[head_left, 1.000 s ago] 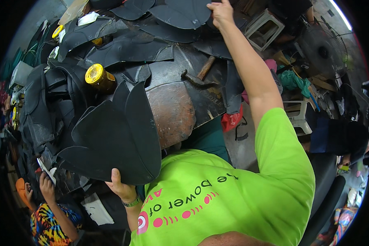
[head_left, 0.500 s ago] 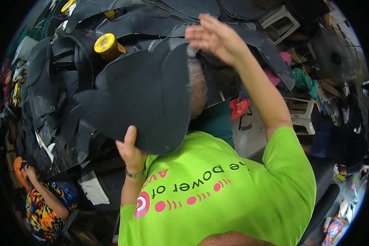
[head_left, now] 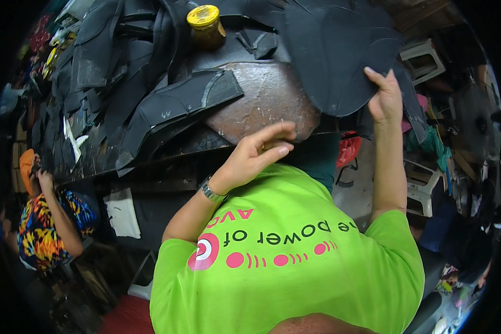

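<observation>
the black sheet (head_left: 339,61) is broad, matt and fairly smooth, with a rounded near end and faint curved lines across its face. it is held at its right near edge by the right hand (head_left: 385,100), face up, over the right side of the bench, partly covering the brown slab's (head_left: 261,97) right edge from view.

The black sheet piece (head_left: 339,61) looks matt and smooth; the brown slab (head_left: 264,97) is glossy but scuffed (rough in patches). The yellow lid (head_left: 202,15) shines, the watch (head_left: 212,191) looks metal, the green shirt (head_left: 295,286) soft, matt cloth.
</observation>
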Tool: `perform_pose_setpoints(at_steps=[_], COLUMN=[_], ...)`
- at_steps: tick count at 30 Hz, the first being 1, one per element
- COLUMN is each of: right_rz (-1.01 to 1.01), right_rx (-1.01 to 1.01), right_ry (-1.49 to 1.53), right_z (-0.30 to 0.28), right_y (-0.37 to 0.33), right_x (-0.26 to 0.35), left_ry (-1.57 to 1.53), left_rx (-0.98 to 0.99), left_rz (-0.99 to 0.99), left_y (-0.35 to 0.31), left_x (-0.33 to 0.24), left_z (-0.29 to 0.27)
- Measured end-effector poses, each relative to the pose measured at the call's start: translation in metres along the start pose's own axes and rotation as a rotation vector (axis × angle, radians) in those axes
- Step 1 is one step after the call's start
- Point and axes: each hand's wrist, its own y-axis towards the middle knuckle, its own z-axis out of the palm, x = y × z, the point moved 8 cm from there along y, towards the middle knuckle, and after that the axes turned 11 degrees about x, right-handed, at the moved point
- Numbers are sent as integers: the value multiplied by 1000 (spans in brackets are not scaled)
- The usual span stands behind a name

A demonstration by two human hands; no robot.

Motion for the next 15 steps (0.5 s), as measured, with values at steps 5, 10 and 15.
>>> perform_pose_setpoints(at_steps=[5,10,15], right_rz=[-135,-138,-183], right_rx=[-29,-81,-37], right_ry=[-282,-296,-62], right_z=[-22,-32,-34], right_y=[23,28,27], right_x=[6,-6,-4], left_ry=[4,-105,-357], left_rx=[-193,-661,-781], left_rz=[-56,198,387], left_y=[-56,-109,-131], left_x=[6,-2,2], left_z=[-21,-67,-96])
